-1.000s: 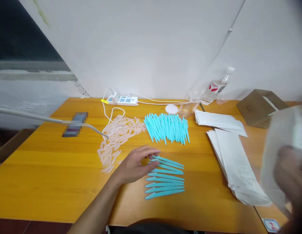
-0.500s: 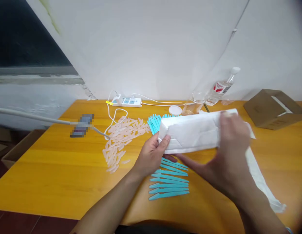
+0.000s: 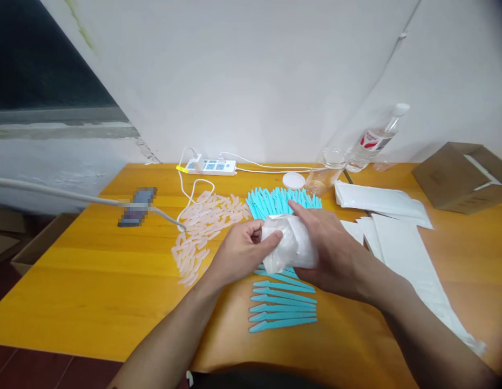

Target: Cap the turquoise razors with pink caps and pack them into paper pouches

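Both my hands hold a white plastic bag (image 3: pixel 286 245) bunched up above the table. My left hand (image 3: pixel 238 251) pinches its left edge with thumb and fingers. My right hand (image 3: pixel 330 248) wraps over the bag's right side. Just below them lies a row of several teal plastic razors (image 3: pixel 281 305), side by side on the orange wooden table (image 3: pixel 93 281). A larger pile of teal razors (image 3: pixel 275 201) sits behind my hands. Pale pink caps (image 3: pixel 202 227) are scattered to the left.
Stacks of flat white bags (image 3: pixel 400 243) lie at the right. A power strip (image 3: pixel 210 166) with cables, a white lid (image 3: pixel 293 180), a clear jar (image 3: pixel 324 175), a tilted water bottle (image 3: pixel 376 138) and a cardboard box (image 3: pixel 461 175) stand along the wall. A phone (image 3: pixel 136 206) rests left.
My right hand brought a white bag in from the right. Both hands took hold of it stretched out, and now it is gathered into a bunch between them.
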A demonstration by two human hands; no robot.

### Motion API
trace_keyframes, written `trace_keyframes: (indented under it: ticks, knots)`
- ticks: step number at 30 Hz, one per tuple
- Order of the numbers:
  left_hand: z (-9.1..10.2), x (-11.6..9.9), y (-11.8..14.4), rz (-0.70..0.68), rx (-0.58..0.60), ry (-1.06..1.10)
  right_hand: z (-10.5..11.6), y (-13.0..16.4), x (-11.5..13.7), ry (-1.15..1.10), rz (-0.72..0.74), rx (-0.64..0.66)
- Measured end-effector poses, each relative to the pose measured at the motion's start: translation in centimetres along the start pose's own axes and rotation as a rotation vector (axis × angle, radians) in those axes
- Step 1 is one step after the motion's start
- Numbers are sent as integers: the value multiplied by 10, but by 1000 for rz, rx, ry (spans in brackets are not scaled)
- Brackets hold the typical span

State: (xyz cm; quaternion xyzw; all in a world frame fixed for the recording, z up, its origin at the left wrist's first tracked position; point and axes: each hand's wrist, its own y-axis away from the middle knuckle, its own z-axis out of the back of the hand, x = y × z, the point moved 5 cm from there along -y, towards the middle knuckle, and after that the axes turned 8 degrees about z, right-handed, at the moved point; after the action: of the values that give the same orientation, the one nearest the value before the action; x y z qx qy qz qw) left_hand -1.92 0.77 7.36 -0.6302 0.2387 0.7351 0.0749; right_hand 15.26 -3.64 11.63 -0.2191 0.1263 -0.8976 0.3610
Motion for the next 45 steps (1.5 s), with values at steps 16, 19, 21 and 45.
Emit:
trace_keyframes:
  ticks: [16, 19, 21, 45]
  knots:
    - [6, 82, 12, -154, -68, -792, -23, 40, -25, -182, -255, -103]
    - [3, 81, 11, -185, -22, -757, -26, 41, -29, -181, -247, -129]
    - [1, 81, 10, -188, 0, -756, -28, 40, -32, -177, -251, -139]
    - [23, -8, 47, -554, -318, -441, -30, 26, -15, -261, -179, -94]
